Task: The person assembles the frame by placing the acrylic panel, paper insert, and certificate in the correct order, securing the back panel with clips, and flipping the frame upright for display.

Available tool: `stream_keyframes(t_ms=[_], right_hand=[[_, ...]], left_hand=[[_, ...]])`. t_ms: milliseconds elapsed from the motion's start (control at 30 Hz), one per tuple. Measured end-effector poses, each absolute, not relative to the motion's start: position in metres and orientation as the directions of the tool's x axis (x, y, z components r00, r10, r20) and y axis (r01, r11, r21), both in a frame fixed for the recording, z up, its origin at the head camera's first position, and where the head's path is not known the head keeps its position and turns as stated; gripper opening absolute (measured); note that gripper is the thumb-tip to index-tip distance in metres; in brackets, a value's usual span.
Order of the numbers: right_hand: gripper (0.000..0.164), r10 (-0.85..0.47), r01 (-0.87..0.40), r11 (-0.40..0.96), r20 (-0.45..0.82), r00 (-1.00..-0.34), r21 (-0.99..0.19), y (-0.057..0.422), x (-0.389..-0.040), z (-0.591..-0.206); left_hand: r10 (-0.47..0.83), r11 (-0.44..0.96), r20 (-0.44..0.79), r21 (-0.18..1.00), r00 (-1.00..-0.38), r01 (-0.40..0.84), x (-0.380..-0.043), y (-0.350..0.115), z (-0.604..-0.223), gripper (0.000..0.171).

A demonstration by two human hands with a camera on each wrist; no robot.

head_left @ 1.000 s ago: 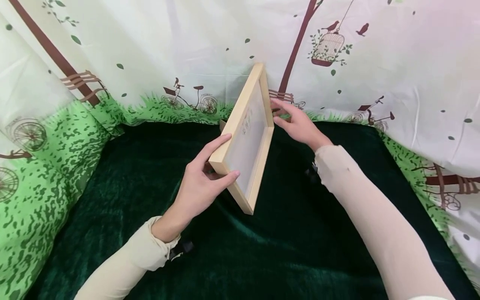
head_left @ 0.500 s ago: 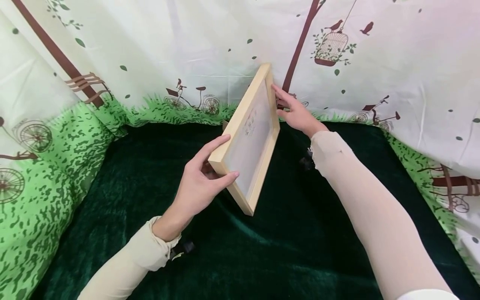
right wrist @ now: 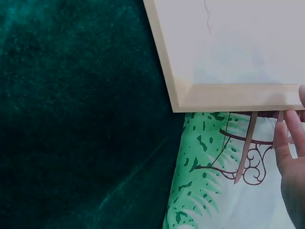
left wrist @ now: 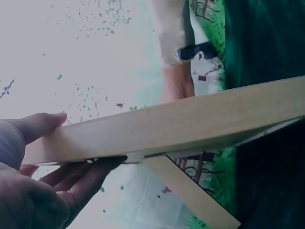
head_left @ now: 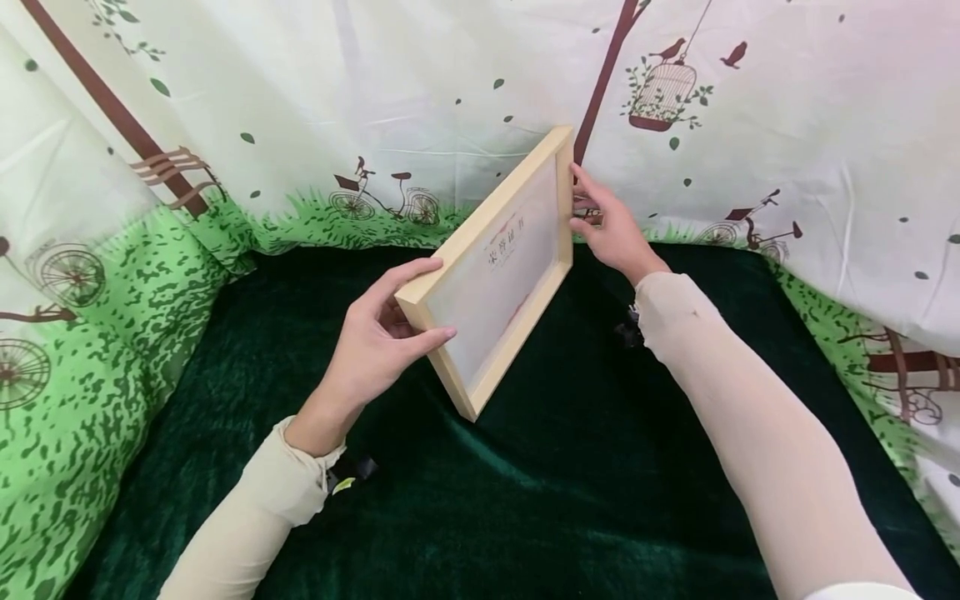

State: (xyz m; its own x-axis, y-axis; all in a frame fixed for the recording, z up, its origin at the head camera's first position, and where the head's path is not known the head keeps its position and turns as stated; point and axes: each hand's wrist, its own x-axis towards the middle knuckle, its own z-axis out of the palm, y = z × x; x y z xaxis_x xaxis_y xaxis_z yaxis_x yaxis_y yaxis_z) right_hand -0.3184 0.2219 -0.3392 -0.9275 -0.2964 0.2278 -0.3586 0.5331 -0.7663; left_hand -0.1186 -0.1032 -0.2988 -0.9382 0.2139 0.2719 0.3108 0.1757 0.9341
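A light wooden picture frame (head_left: 491, 275) stands on edge at an angle, its lower near corner close to the dark green cloth. Behind its clear front sits a white sheet with printed characters. My left hand (head_left: 367, 342) grips the left side, thumb on the front and fingers behind. At the right side is my right hand (head_left: 618, 229), its thumb at the front edge and its fingers along the outer side, partly hidden. From the back of the frame a wooden stand leg (left wrist: 195, 195) sticks out in the left wrist view.
The dark green velvet cloth (head_left: 570, 500) covers the surface below. A white printed curtain (head_left: 420, 83) with trees, bicycles and green grass hangs behind and at both sides, close to the frame's far end.
The frame has swung so that its front faces me more. Its right end has moved rightward, the near-left corner leftward. My right hand has come from beside the frame onto its edge.
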Motion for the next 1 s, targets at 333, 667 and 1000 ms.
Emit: stream_keyframes(t_ms=[333,667,1000], right_hand=[[0.075,-0.209,-0.359,0.522,0.292,-0.933,-0.774,0.226,-0.313,-0.335],[0.065,-0.11,-0.317,0.465,0.301,-0.947,-0.826,0.238,-0.301,-0.343],[0.062,0.04,-0.283,0.421,0.33,-0.943,-0.862,0.241,-0.282,-0.331]], left_hand=[[0.195,0.118,0.304,0.937,-0.932,0.33,-0.132,-0.116,-0.3,0.073],[0.187,0.035,0.277,0.957,-0.942,0.288,-0.14,-0.118,-0.298,0.071],[0.165,-0.062,0.347,0.938,-0.923,0.341,-0.149,-0.116,-0.292,0.064]])
